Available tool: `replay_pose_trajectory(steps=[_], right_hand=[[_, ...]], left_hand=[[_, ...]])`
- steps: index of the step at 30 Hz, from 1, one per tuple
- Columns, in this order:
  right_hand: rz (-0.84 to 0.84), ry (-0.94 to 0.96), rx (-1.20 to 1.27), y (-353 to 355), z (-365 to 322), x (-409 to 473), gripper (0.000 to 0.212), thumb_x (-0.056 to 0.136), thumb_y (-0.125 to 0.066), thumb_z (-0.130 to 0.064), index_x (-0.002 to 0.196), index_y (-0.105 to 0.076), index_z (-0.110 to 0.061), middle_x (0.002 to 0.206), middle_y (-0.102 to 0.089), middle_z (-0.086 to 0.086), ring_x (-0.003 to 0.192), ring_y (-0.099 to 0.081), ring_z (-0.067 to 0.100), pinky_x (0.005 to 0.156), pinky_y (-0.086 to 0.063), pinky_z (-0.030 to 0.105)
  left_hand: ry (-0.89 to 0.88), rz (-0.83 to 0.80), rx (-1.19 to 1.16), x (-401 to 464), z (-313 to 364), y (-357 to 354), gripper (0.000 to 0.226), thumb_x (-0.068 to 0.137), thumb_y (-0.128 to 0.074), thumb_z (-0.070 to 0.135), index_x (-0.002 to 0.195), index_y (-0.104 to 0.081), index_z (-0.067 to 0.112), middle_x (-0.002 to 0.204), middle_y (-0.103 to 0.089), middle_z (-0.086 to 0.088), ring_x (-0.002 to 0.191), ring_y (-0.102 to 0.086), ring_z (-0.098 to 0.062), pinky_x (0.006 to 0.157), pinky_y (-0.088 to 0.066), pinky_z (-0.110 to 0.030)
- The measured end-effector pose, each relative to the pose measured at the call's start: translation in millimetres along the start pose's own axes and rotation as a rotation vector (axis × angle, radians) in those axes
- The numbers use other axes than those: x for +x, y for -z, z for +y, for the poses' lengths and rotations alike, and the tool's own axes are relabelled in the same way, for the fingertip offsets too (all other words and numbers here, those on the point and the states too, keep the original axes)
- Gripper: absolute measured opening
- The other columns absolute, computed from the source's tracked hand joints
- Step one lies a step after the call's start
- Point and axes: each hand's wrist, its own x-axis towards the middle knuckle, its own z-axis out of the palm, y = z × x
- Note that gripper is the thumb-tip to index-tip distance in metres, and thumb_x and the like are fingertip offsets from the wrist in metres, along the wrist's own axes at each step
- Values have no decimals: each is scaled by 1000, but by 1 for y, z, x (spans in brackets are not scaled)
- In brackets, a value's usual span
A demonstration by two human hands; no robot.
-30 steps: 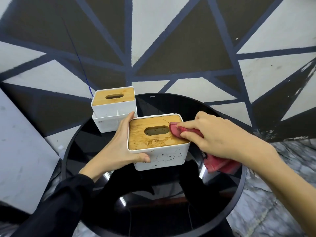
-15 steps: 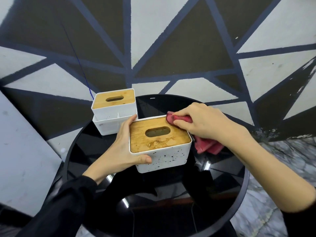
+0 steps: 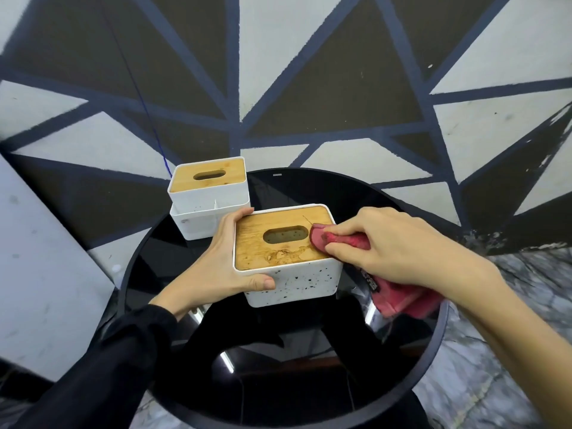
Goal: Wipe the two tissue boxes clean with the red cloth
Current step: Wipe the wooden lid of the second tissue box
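Right now the near tissue box (image 3: 286, 258), white with dark specks and a wooden lid, stands on the round black table (image 3: 411, 388), and everything else is placed from it. The left hand (image 3: 216, 270) grips its left side, fingers curled over the far left corner and the thumb pressed against the front wall. The right hand (image 3: 393, 246) comes in from the box's right, fingers curled round the red cloth (image 3: 328, 239) and pressing a bunched end of it onto the lid just right of the oval slot; the rest of the cloth hangs down beyond the box's right wall toward the tabletop, though whether it touches the glass is hard to tell. A pale smear marks the lid in front of the slot. Behind and to the left of this box stands the second tissue box (image 3: 209, 196), touched by neither hand, at the table's far edge. A black sleeve (image 3: 108, 366) covers the left forearm.
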Motion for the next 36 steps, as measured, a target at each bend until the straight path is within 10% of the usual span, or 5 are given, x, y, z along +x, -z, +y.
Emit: replay_pose_trajectory(steps=[26, 36], right_hand=[[122, -72, -153, -5, -4, 44, 36, 101, -47, -62, 115, -73, -42, 98, -62, -8, 92, -64, 26, 72, -46, 39], [47, -57, -192, -6, -23, -23, 43, 104, -33, -62, 143, -50, -54, 99, -44, -9, 81, -54, 16, 69, -40, 32]], left_hand=[[-9, 6, -46, -1, -1, -1, 131, 51, -92, 78, 155, -18, 48, 160, -31, 9, 148, -39, -9, 121, -42, -48], [-13, 23, -22, -1, 1, 0, 132, 51, -91, 80, 156, -18, 46, 160, -32, 8, 149, -38, -9, 123, -40, -47]])
